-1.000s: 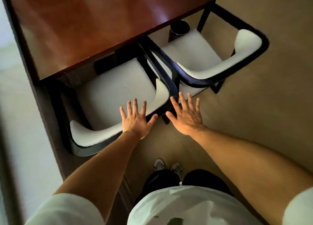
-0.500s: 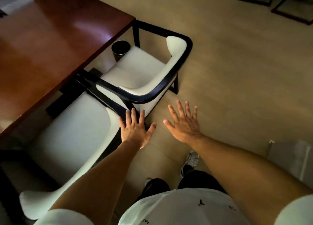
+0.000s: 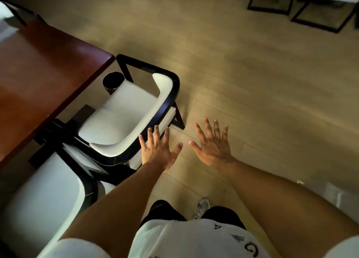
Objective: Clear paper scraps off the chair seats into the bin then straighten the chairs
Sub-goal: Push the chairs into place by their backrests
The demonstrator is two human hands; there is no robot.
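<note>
- Chairs: 2 white-cushioned, dark-framed, tucked beside the worktop [image 3: 38, 78]; far chair [image 3: 124, 117], near chair [image 3: 38, 195]; both seats bare.
- Bin [image 3: 113, 81]: 1, dark, round, on the floor by the far chair.
- Hands: left hand [image 3: 157, 152] and right hand [image 3: 212, 146], fingers spread, holding nothing.
- Shirt [image 3: 194, 240]: white; print unreadable.
- Floor [image 3: 252, 82]: pale wood planks.

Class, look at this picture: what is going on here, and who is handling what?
A person stands beside a wooden table with two white chairs. Both the left hand and the right hand are spread open, holding nothing. The left hand is near the farther chair; contact is unclear. No scraps show on either seat. A dark bin stands by the table.
</note>
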